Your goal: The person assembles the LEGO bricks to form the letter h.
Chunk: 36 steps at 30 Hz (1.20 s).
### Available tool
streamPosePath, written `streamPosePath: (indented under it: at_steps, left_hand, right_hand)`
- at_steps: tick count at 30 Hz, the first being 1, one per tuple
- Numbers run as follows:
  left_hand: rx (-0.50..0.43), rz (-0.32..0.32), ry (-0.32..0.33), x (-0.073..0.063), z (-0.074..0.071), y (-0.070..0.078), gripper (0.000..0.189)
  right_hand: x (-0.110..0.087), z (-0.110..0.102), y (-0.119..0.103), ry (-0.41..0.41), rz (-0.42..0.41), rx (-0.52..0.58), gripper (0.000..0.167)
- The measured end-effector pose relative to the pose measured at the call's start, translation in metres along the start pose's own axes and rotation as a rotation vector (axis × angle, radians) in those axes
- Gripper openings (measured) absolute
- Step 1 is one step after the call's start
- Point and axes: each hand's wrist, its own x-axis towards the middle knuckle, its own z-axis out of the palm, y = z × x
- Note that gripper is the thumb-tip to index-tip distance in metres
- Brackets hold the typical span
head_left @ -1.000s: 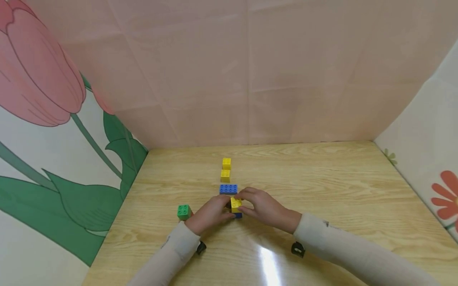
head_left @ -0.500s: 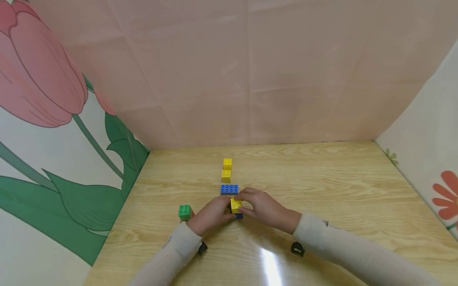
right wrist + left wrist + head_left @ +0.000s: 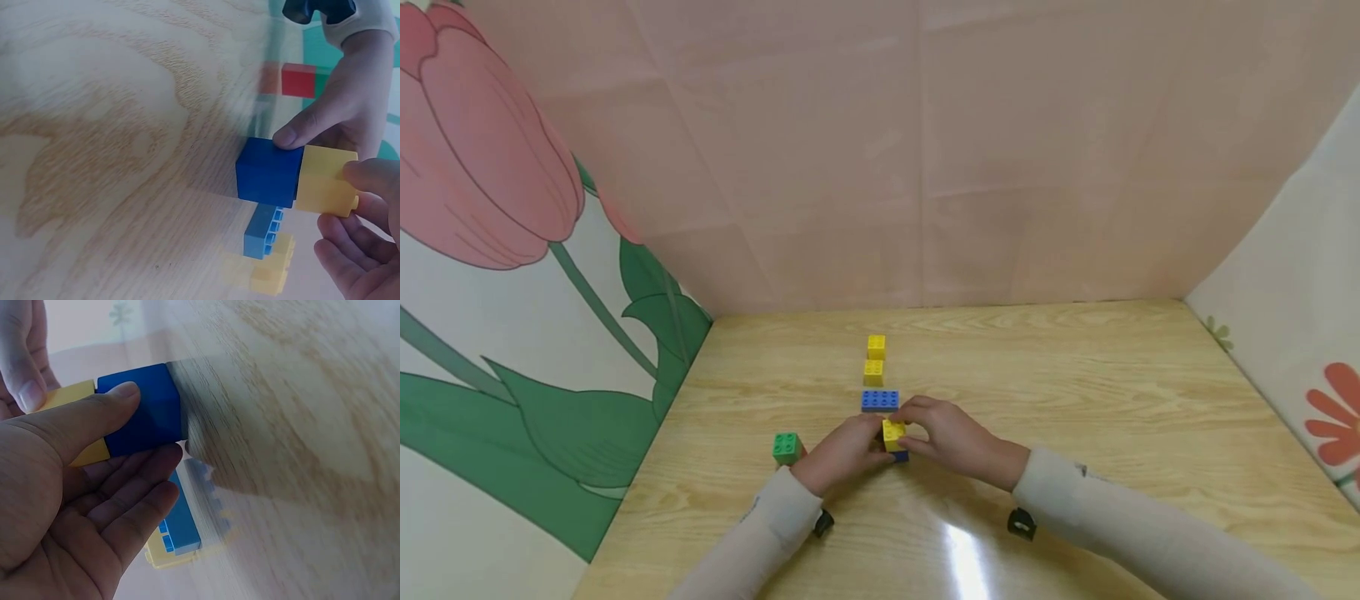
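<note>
A yellow toy building block (image 3: 892, 432) sits on top of a dark blue block (image 3: 267, 170), upright above the wooden table. My left hand (image 3: 847, 452) grips the blue block low down, its thumb on the near face. At the top, my right hand (image 3: 958, 439) pinches the yellow block between thumb and fingers. Both wrist views show the two blocks against each other with a thin seam between them. In the head view, fingers cover most of the blue block.
Just beyond the hands lies a wide blue block (image 3: 880, 401). Two yellow blocks (image 3: 873, 372) stand in line farther back. Left of my left hand is a green block (image 3: 787, 447) on a red one (image 3: 298, 80). A pink cloth wall (image 3: 917, 167) rises behind the table.
</note>
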Motion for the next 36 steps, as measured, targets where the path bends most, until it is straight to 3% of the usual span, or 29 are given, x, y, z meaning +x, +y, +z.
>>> streamPosePath:
  at_steps: [18,36]
  left_hand:
    - [0.013,-0.002,0.003,-0.0021,-0.0006,0.0006,0.038]
    - [0.015,-0.016,-0.002,-0.0023,0.0006,0.0002,0.037]
  right_hand:
    - [-0.0012,0.0007,0.0027,-0.001,0.036,0.074,0.031]
    - [-0.0014,0.0023,0.0019,0.003,0.019,0.011,0.029]
